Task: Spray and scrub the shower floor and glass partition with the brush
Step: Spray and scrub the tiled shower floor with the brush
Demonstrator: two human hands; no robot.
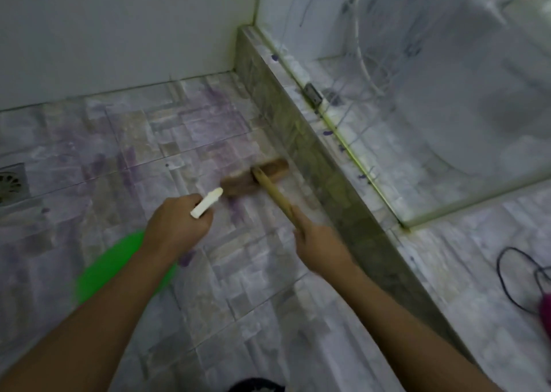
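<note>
Scrubbing the floor (155, 141) with the brush (255, 175), head down flat just beside the curb (286, 123), on its shower side. Right hand (320, 244) curled round the handle (275, 196), a closed grip well back from the head. Left hand (179, 221) closed round the white neck of the bottle (119, 265), nozzle (207, 202) poking out toward the brush, green body hanging below the wrist, far from the curb. Purple cleaner smeared across the tiles out from the curb toward the drain (12, 184); streaks also on the glass (447, 78) standing on top of the curb. Likely trouble: wet, slick tiles underfoot; brush head knocking hard into the curb or riding up into the glass on a long stroke; one-handed hold letting the handle twist and skid; bottle slipping from a soapy hand. Beyond the curb, a cable (518, 278) on the outer floor, exposed to any splash over the edge.
</note>
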